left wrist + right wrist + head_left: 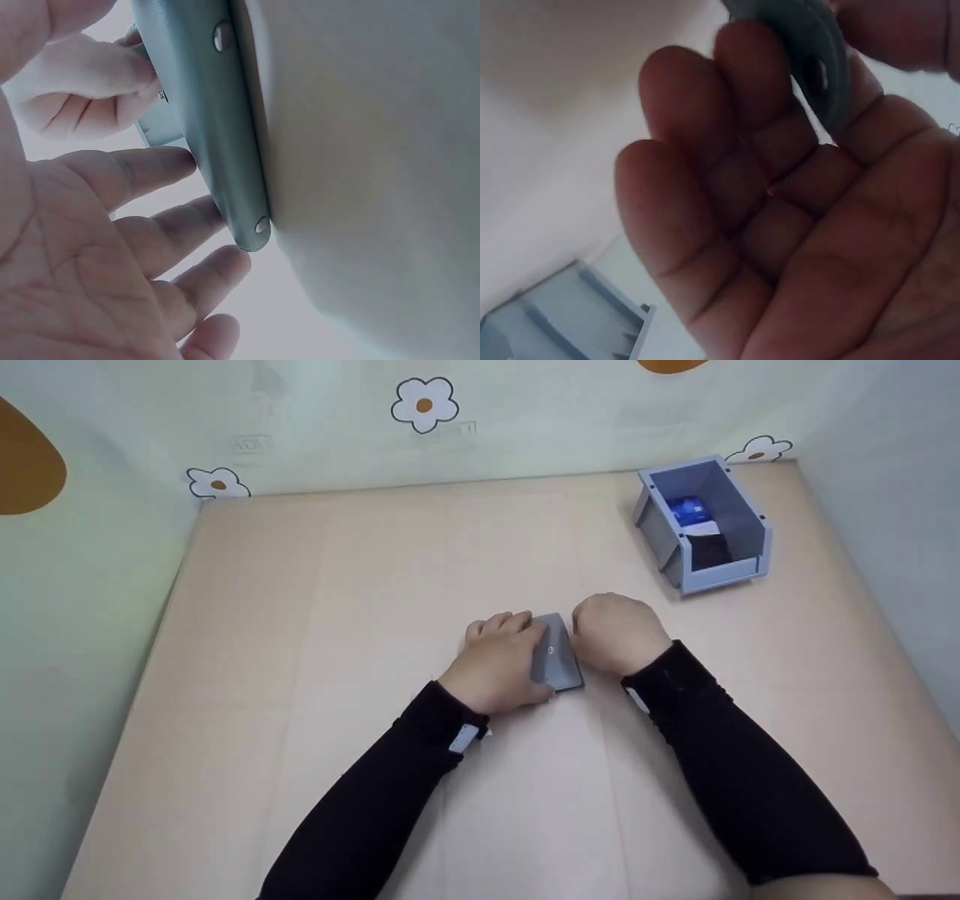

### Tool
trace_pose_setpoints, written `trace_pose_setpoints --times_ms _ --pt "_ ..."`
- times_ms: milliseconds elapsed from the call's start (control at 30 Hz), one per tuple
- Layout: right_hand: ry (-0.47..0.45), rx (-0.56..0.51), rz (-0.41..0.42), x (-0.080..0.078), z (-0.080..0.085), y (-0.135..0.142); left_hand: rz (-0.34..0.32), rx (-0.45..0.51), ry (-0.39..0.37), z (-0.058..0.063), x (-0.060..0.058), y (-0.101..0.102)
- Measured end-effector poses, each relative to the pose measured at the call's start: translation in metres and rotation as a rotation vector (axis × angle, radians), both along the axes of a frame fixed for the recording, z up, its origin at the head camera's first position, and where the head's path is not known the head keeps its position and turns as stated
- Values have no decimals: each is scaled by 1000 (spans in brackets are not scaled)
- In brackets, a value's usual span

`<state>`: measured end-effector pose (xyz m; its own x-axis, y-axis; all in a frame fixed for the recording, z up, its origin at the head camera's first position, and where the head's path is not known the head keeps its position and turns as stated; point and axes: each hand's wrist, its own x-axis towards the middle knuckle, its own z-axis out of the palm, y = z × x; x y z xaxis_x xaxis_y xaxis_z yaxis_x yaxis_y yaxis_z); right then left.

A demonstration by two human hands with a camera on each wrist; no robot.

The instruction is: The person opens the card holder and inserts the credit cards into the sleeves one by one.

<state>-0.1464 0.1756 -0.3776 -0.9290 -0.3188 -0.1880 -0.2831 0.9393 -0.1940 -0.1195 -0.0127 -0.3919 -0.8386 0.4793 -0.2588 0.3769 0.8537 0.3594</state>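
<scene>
A small grey leather-like case (559,658) with metal snap studs is between my two hands, low over the table. My left hand (496,666) grips it from the left, the thumb at its near edge and the fingers along the far side. In the left wrist view, fingertips touch the side of the case (214,112). To the right, my right hand (616,631) has its fingers curled in. The right wrist view shows its thumb and index finger pinching a rounded flap (826,67) of the case that bears a snap. The case's underside is hidden.
A grey-blue storage bin (721,577) stands at the back right of the table, holding a blue packet (688,510), something white and something black. Pale walls (315,427) with printed flowers enclose the table (360,585) at the back and sides.
</scene>
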Motion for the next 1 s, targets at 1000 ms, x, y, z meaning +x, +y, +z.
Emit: trace_pose_setpoints --times_ms 1000 --pt "27 -292 191 -2 -1 -5 112 390 -71 10 -4 -19"
